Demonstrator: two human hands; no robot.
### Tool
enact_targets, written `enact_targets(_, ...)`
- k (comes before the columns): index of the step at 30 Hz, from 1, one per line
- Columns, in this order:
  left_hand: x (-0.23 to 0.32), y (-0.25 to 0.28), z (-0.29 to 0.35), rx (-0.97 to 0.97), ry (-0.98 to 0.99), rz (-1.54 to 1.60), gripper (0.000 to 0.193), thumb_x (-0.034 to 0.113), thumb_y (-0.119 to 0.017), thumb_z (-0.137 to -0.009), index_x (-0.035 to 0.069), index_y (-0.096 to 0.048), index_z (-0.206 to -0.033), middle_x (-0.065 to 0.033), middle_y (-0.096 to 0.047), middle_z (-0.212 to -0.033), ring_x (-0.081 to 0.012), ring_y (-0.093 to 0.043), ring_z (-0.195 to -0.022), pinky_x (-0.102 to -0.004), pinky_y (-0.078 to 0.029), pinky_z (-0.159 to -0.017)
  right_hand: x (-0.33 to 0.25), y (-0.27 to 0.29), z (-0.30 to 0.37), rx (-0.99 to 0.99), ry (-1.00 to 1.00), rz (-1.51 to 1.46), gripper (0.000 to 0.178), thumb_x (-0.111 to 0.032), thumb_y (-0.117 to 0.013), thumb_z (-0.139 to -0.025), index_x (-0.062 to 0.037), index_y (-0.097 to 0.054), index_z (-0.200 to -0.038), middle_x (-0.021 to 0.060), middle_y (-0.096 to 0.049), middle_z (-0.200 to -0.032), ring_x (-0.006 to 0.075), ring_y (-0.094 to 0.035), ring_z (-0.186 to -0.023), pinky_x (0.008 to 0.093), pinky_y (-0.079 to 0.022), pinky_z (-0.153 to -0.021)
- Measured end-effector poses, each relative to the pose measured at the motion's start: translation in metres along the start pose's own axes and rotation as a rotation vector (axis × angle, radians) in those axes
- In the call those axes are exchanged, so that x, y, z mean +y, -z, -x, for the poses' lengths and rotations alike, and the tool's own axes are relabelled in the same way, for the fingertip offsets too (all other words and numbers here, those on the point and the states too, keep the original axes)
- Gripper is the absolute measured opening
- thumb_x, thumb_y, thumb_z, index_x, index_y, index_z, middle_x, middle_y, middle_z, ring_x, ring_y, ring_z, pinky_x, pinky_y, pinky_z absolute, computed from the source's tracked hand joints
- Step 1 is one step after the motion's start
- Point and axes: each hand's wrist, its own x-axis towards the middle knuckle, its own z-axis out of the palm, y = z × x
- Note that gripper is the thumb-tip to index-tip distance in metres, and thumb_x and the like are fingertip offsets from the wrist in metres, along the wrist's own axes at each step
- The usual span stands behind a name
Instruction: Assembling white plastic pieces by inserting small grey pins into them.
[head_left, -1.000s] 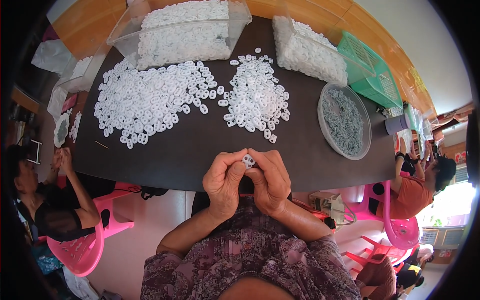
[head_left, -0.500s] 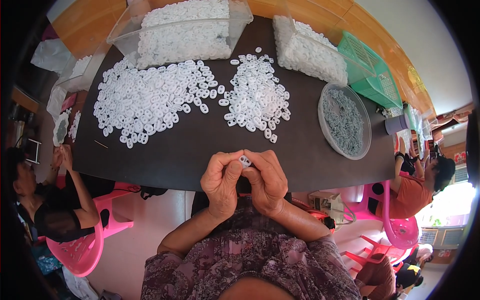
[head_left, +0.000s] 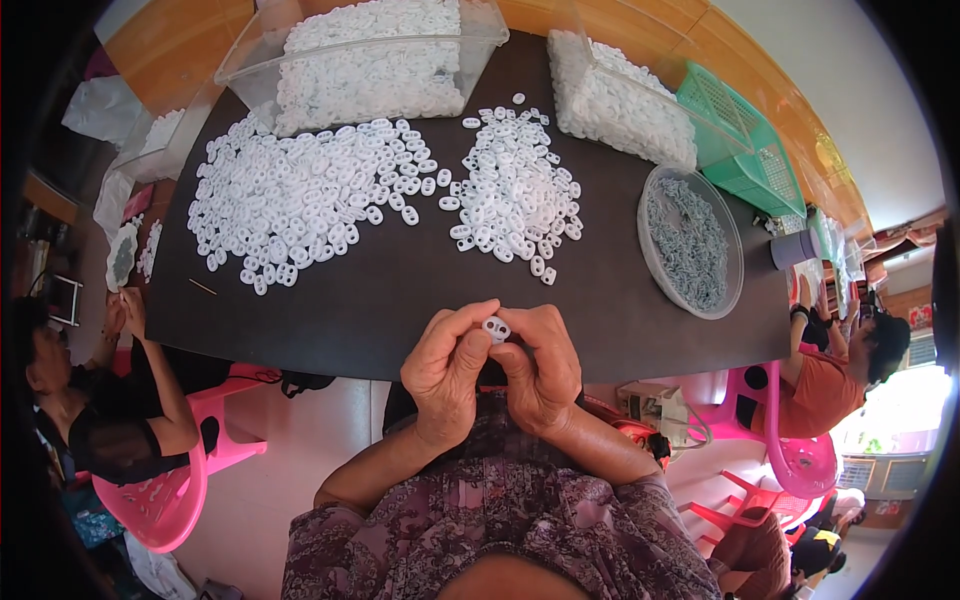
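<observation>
A small white oval plastic piece with two holes (head_left: 496, 329) is pinched between my two hands, just over the near edge of the dark table (head_left: 350, 312). My left hand (head_left: 440, 375) grips its left side, with thumb and bent index finger closed on it. From the right, my right hand (head_left: 546, 372) holds the same piece between thumb and index finger. Whether another small part sits in the fingers is hidden. Beyond my hands lie a wide pile of similar white pieces (head_left: 290, 205) on the left and a narrower pile (head_left: 515, 190) in the middle.
Behind the piles stand two clear boxes, a left one (head_left: 245, 66) and a right one (head_left: 650, 150), full of white pieces. At right are a round tub (head_left: 737, 285) of small grey metal parts, a green basket (head_left: 765, 185) and a cup (head_left: 790, 249). People sit at both sides.
The white piece has shifted slightly right and down, turning a little in my fingers. My right index finger has drawn back from its top, so more of it shows.
</observation>
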Motion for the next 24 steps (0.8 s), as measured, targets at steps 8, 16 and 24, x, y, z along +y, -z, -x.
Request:
enact_targets(8,-0.008,0.002,0.008,-0.037,-0.080,-0.026,0.024,0.015,-0.056,-0.095,-0.002,-0.060,-0.112,-0.0022,-0.057,-0.091,-0.0072,-0.051,-0.080,-0.0196,-0.042,-0.072,-0.001,-0.009,0.007,0.048,0.040,0.033,0.025,-0.012,-0.065,-0.085,0.0030,-0.058,-0.103,0.0133,-0.061,-0.090,0.0266,-0.056,-0.073,0.0328,-0.046,-0.062)
enact_targets(16,-0.008,-0.002,0.011,-0.020,-0.173,-0.084,0.024,0.017,-0.055,-0.095,-0.002,-0.060,-0.108,-0.0031,-0.056,-0.087,-0.0082,-0.049,-0.076,-0.0204,-0.042,-0.067,0.003,-0.011,0.004,0.096,0.144,0.030,0.018,-0.010,-0.063,-0.087,0.0024,-0.057,-0.099,0.0123,-0.061,-0.086,0.0256,-0.056,-0.070,0.0335,-0.047,-0.059)
enact_targets(24,-0.013,-0.003,0.009,0.006,-0.240,-0.153,0.022,0.017,-0.055,-0.095,-0.002,-0.059,-0.105,-0.0032,-0.054,-0.082,-0.0096,-0.048,-0.072,-0.0215,-0.041,-0.064,0.008,-0.011,0.005,0.109,0.184,0.053,0.016,-0.008,-0.063,-0.087,0.0035,-0.058,-0.096,0.0122,-0.060,-0.082,0.0252,-0.056,-0.065,0.0334,-0.045,-0.056)
